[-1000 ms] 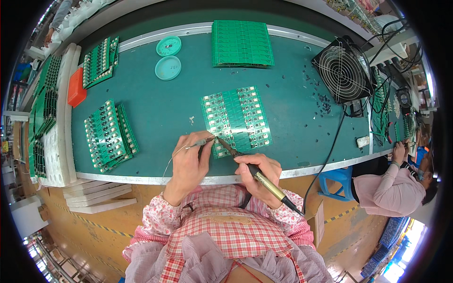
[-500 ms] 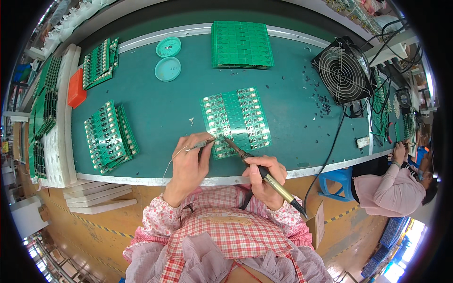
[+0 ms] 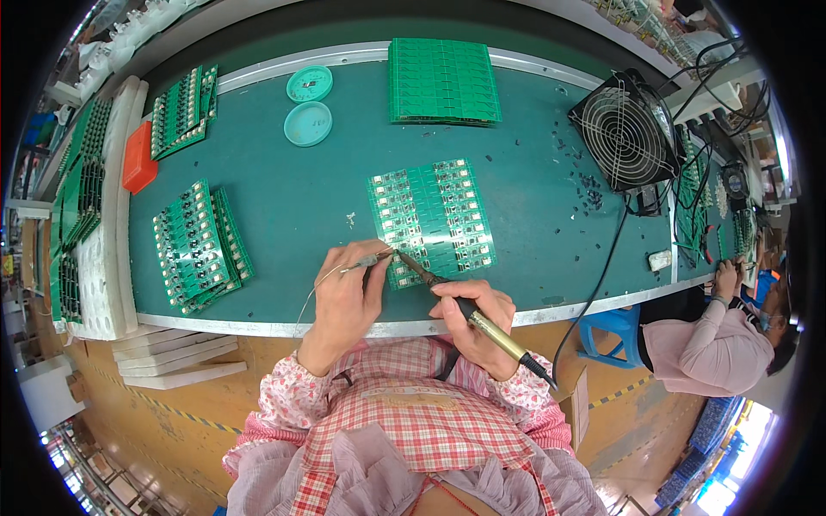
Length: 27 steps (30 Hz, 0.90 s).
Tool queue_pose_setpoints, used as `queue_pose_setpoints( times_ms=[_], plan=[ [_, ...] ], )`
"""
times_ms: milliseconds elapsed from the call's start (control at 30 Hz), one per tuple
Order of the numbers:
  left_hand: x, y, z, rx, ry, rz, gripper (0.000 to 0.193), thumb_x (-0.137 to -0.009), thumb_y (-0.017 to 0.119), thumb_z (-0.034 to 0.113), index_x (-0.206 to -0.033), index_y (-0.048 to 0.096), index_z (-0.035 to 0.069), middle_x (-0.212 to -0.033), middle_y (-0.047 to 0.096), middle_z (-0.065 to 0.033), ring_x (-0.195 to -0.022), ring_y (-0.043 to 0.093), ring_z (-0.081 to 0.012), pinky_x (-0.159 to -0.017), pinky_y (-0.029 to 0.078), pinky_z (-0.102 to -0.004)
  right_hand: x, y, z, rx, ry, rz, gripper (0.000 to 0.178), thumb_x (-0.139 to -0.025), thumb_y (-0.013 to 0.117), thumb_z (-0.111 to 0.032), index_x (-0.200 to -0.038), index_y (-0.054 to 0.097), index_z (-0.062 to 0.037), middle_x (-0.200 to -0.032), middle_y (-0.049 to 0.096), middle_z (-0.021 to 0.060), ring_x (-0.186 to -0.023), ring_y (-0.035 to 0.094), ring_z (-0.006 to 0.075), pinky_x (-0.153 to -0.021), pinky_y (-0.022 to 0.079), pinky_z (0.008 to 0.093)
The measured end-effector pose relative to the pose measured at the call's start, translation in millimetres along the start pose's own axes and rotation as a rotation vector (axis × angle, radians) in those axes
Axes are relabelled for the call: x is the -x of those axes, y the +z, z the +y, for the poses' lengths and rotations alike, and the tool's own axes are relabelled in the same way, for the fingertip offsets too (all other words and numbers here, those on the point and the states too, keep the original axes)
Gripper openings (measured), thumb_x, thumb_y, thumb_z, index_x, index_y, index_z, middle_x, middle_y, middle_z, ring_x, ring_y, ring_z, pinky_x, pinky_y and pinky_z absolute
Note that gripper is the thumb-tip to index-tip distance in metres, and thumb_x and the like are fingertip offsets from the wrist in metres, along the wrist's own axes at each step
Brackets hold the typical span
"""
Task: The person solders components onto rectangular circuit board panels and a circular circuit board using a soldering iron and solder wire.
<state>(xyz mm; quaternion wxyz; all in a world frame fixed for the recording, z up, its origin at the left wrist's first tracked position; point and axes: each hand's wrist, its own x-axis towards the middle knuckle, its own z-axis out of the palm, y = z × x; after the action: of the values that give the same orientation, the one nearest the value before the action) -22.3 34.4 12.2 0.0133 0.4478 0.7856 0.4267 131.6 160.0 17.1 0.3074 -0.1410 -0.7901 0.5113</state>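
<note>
A green circuit board panel (image 3: 441, 206) with rows of small white and black components lies on the green mat near the bench's front edge. My right hand (image 3: 482, 320) is closed around a soldering iron (image 3: 501, 337) with a black and gold handle. The iron's tip reaches the panel's lower left part. In my left hand (image 3: 346, 288), the fingers pinch a thin solder wire (image 3: 311, 297) that trails down past the wrist; a small pale sleeve seems to surround it near the fingertips. The wire's end and the iron's tip meet, or nearly meet, at the left component column.
Stacked panels (image 3: 443, 82) lie at the back, others (image 3: 200, 249) to the left. Two round turquoise dishes (image 3: 308, 125), an orange box (image 3: 139, 159) and a black fan (image 3: 623, 129) stand around. Black bits (image 3: 588, 191) are scattered rightward. A co-worker (image 3: 701, 344) sits far right.
My right hand has shifted the soldering iron slightly left, bringing its tip to the solder wire's end at the left column. My left hand has stayed nearly in place.
</note>
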Motion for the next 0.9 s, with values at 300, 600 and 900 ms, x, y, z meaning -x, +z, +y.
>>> queue_pose_setpoints(
  times_ms=[300, 600, 900],
  plan=[
    [-0.5, -0.1, -0.1, 0.003, -0.009, 0.000, 0.011, -0.086, 0.068, -0.001, -0.097, 0.069, 0.000, -0.103, 0.071, -0.0120, -0.090, 0.066, -0.0322, -0.079, 0.051, -0.0381, -4.4, -2.8, 0.0, 0.073, -0.108, -0.061, 0.017, -0.080, 0.073, 0.004, -0.096, 0.071, -0.0004, -0.084, 0.074, 0.0108, -0.064, 0.068, 0.0188, -0.056, 0.053, 0.0284],
    [1.0, 1.4, -1.6, 0.004, 0.028, 0.029, 0.020, -0.083, 0.070, -0.003, -0.102, 0.066, 0.004, -0.101, 0.070, -0.0088, -0.086, 0.064, -0.0297, -0.078, 0.049, -0.0371, 4.9, -16.2, 2.5, 0.018, -0.067, 0.051, 0.011, -0.086, 0.068, 0.000, -0.098, 0.068, -0.0001, -0.078, 0.073, 0.0096, -0.059, 0.067, 0.0157, -0.055, 0.051, 0.0281],
    [1.6, 3.1, -1.6, 0.003, 0.032, 0.027, 0.020, -0.083, 0.070, -0.003, -0.102, 0.066, 0.004, -0.101, 0.070, -0.0088, -0.086, 0.064, -0.0300, -0.077, 0.050, -0.0371, 15.1, -14.5, 1.3, 0.001, 0.078, 0.139, 0.010, -0.092, 0.063, -0.004, -0.101, 0.067, -0.0017, -0.068, 0.070, 0.0052, -0.062, 0.067, 0.0150, -0.063, 0.051, 0.0297]
  ],
)
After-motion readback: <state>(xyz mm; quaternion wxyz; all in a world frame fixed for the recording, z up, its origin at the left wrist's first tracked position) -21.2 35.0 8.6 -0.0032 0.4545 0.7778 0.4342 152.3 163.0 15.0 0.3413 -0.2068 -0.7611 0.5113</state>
